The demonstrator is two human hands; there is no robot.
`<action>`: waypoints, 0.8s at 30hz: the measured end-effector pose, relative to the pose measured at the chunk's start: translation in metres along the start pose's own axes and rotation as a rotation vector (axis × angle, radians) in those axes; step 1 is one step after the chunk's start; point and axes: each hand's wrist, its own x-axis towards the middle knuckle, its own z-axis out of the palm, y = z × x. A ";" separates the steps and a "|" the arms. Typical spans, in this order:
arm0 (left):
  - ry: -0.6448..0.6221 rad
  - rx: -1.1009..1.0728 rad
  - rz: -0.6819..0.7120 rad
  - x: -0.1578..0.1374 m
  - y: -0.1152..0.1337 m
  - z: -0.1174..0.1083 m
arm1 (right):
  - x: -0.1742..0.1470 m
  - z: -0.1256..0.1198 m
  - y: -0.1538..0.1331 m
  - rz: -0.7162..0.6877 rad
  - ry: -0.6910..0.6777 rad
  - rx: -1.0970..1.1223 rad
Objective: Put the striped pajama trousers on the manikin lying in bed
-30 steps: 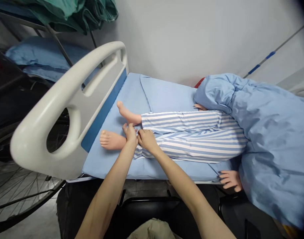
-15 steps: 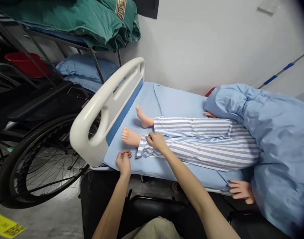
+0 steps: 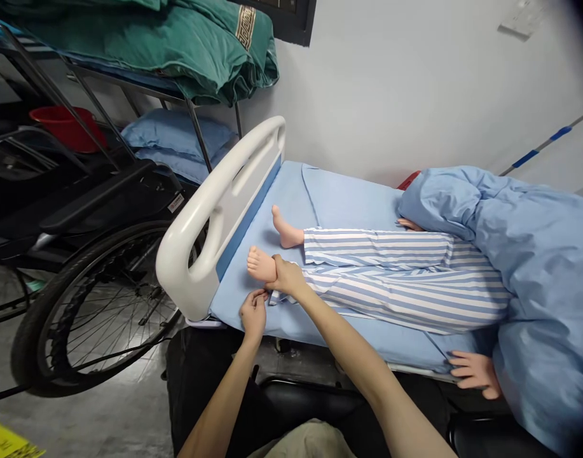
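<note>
A manikin lies on its back on the bed, its legs in blue-and-white striped trousers. My right hand is wrapped over the ankle of the nearer manikin foot, at the trouser cuff. Just below that foot, my left hand has its fingers curled together beside the cuff's edge; whether they pinch the cloth I cannot tell. The farther manikin foot points up, bare. A manikin hand sticks out from under a bunched blue quilt that hides the upper body.
A white bed end board rises left of the feet. Beyond it stand a wheelchair wheel and a rack with green bedding above blue pillows. A red bucket is behind the wheelchair. A wall runs along the far side.
My right hand has moved from the lower trouser leg towards the foot and closed around the ankle. My left hand has come nearer the cuff. The view has shifted slightly.
</note>
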 end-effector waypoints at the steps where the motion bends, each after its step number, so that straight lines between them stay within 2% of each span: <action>1: 0.001 0.014 0.003 0.000 0.000 0.000 | 0.001 0.001 0.002 0.019 -0.009 -0.032; 6: -0.029 0.053 -0.012 0.003 -0.001 0.003 | 0.001 0.001 0.011 0.157 -0.112 -0.146; 8: -0.043 -0.006 -0.056 0.005 0.002 0.007 | 0.001 0.001 0.011 0.169 -0.103 -0.148; 10: -0.044 -0.133 -0.145 0.005 0.009 0.013 | 0.001 0.002 0.010 0.157 -0.076 -0.150; 14: -0.078 -0.395 -0.419 0.001 0.031 0.025 | -0.003 0.002 0.009 0.135 -0.050 -0.168; 19: -0.099 -0.508 -0.636 0.001 0.049 0.024 | -0.013 -0.003 0.005 0.137 -0.025 -0.148; 22: -0.134 -0.525 -0.665 0.001 0.049 0.017 | -0.021 -0.008 0.001 0.134 -0.046 -0.133; 24: -0.182 -0.472 -0.591 0.001 0.047 0.014 | -0.027 -0.008 0.000 0.124 -0.054 -0.126</action>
